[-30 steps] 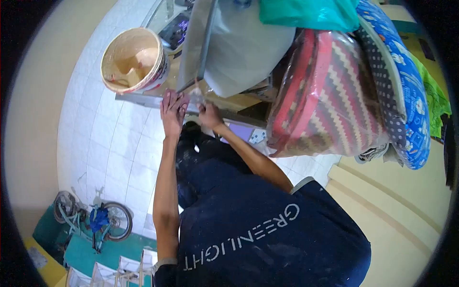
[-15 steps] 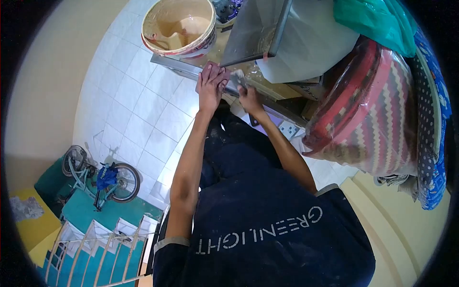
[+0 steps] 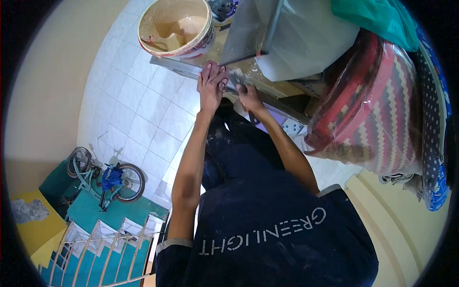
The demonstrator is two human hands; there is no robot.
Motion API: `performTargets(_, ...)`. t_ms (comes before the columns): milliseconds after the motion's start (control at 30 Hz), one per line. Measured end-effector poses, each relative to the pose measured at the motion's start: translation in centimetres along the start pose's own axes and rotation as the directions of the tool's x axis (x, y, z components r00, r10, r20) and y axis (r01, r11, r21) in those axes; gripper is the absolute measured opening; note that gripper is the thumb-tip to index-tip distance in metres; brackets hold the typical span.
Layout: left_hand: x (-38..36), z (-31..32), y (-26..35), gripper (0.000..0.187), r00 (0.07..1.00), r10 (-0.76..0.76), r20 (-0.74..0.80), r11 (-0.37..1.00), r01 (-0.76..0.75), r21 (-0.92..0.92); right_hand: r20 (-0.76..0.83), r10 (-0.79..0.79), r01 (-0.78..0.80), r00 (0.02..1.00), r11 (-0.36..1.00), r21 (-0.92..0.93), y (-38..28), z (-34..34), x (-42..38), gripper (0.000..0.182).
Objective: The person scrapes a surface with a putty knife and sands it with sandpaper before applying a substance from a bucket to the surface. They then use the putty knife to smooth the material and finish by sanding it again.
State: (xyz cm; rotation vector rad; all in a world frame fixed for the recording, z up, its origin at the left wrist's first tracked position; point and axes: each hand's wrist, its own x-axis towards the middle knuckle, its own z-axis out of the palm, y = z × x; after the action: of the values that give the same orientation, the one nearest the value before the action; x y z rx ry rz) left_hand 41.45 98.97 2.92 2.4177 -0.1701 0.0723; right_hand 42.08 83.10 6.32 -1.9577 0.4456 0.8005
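Observation:
My left hand (image 3: 209,91) has its fingers closed on a flat reddish-brown piece of sandpaper (image 3: 211,69), right at the front edge of a tabletop. Beside it, my right hand (image 3: 250,99) grips a putty knife (image 3: 236,78). The knife's greyish, smeared blade points away from me, close to the sandpaper. Both hands are near the metal-trimmed table edge (image 3: 177,66). Just beyond my left hand stands a bucket (image 3: 205,40) with beige, paint-like residue inside.
A dark-edged panel (image 3: 251,33) leans over the tabletop behind my hands. Plastic-wrapped striped bedding (image 3: 368,110) is piled at the right, under a green bag (image 3: 377,19). At the lower left are a small bicycle (image 3: 107,179) and a stair railing (image 3: 103,234).
The view has shifted slightly. The putty knife's blade shows more sharply, its angle a little changed beside the sandpaper. My left hand keeps its hold in nearly the same place.

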Motion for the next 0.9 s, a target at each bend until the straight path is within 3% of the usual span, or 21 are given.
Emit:
performTargets(67, -0.4, 0.2, 0.1, 0.043, 1.000, -0.007, 0.004, 1.000, 0.007, -0.011, 0.058, 0.209, -0.215, 0.976, 0.970, 0.116, -3.2, -0.7, -2.3, 0.039)
performTargets(100, -0.1, 0.1, -0.1, 0.043, 1.000, 0.005, -0.002, 1.000, -0.005, -0.015, 0.061, 0.208, -0.214, 0.976, 0.970, 0.120, -0.9, 0.3, -1.4, 0.039)
performTargets(133, -0.1, 0.0, 0.2, 0.044, 1.000, -0.017, -0.009, 0.999, 0.017, -0.028, -0.133, -0.144, 0.146, 0.981, 0.989, 0.002, 3.5, 2.0, 0.3, 0.039)
performTargets(167, 0.2, 0.0, -0.1, 0.044, 1.000, -0.013, -0.013, 1.000, 0.013, -0.026, -0.272, -0.490, 0.457, 0.828, 0.871, -0.177, 6.4, 3.2, 1.6, 0.042)
performTargets(200, 0.2, 0.3, -0.5, 0.044, 1.000, -0.010, -0.015, 1.000, 0.009, -0.008, -0.399, -0.542, 0.495, 0.739, 0.840, -0.223, 7.0, 3.7, 2.0, 0.045)
performTargets(233, -0.1, 0.7, -0.7, 0.044, 1.000, -0.011, -0.011, 1.000, 0.011, 0.007, -0.399, -0.540, 0.490, 0.741, 0.841, -0.229, 5.2, 2.5, 1.6, 0.045)
performTargets(267, 0.0, 0.0, -0.1, 0.045, 1.000, 0.016, -0.022, 1.000, -0.016, -0.001, -0.191, -0.199, 0.193, 0.961, 0.980, -0.048, 1.2, 0.4, 0.3, 0.042)
performTargets(300, -0.4, 0.2, 0.0, 0.045, 1.000, 0.011, -0.019, 1.000, -0.011, -0.001, 0.085, 0.160, -0.164, 0.983, 0.985, 0.051, -1.6, -0.7, -0.6, 0.040)
performTargets(367, -0.1, 0.1, -0.2, 0.045, 1.000, -0.001, -0.003, 1.000, 0.001, -0.001, 0.056, 0.199, -0.205, 0.978, 0.972, 0.119, 0.4, 1.1, 0.3, 0.039)
performTargets(400, 0.1, -0.1, 0.0, 0.045, 1.000, -0.010, -0.004, 1.000, 0.010, -0.006, -0.233, -0.192, 0.188, 0.953, 0.981, -0.037, 5.6, 3.7, 2.6, 0.042)
performTargets(433, 0.4, -0.2, 0.0, 0.045, 1.000, -0.009, -0.009, 1.000, 0.009, -0.002, -0.418, -0.567, 0.489, 0.710, 0.824, -0.286, 8.6, 4.8, 4.0, 0.049)
performTargets(467, 0.4, 0.0, 0.0, 0.045, 1.000, -0.014, -0.008, 1.000, 0.014, 0.011, -0.255, -0.411, 0.390, 0.875, 0.911, -0.131, 7.3, 3.3, 3.0, 0.052)
performTargets(500, 0.1, 0.2, 0.0, 0.045, 1.000, -0.022, -0.002, 1.000, 0.022, 0.023, -0.249, -0.409, 0.388, 0.878, 0.912, -0.132, 5.2, 2.4, 2.5, 0.052)
performTargets(567, -0.5, 0.3, 0.0, 0.046, 1.000, -0.012, 0.022, 0.999, 0.011, 0.039, -0.077, 0.001, -0.001, 0.997, 1.000, -0.008, 1.7, 1.3, 2.0, 0.036)
performTargets(633, -0.4, 0.2, 0.5, 0.043, 1.000, -0.020, -0.004, 0.999, 0.020, 0.038, -0.085, -0.021, 0.017, 0.996, 0.999, -0.041, 3.4, 2.1, 2.7, 0.037)
performTargets(667, 0.1, 0.0, 0.5, 0.042, 0.999, -0.022, -0.025, 0.999, 0.023, 0.037, -0.373, -0.542, 0.442, 0.753, 0.837, -0.324, 4.9, 2.7, 3.0, 0.037)
performTargets(700, 0.4, 0.0, 0.1, 0.042, 0.999, -0.020, -0.029, 0.999, 0.021, 0.037, -0.415, -0.884, 0.590, 0.215, 0.456, -0.666, 4.9, 2.8, 2.3, 0.036)
performTargets(733, 0.4, 0.0, -0.2, 0.045, 1.000, -0.012, 0.005, 0.999, 0.012, 0.045, -0.376, -0.678, 0.579, 0.631, 0.735, -0.353, 5.3, 2.7, 1.2, 0.036)
performTargets(767, 0.1, 0.2, -0.2, 0.048, 0.999, -0.007, 0.041, 0.999, 0.004, 0.053, -0.373, -0.675, 0.574, 0.636, 0.737, -0.356, 5.0, 2.4, 1.6, 0.036)
performTargets(833, -0.5, -0.4, 1.1, 0.050, 0.999, 0.002, -0.034, 0.998, -0.004, -0.060, -0.226, -0.208, 0.170, 0.952, 0.970, -0.176, 2.6, 1.7, 2.2, 0.036)
performTargets(900, 0.2, -0.4, 1.2, 0.050, 0.998, -0.024, -0.056, 1.000, 0.024, -0.008, -0.191, -0.115, 0.079, 0.975, 0.980, -0.185, 2.6, 2.2, 2.4, 0.036)
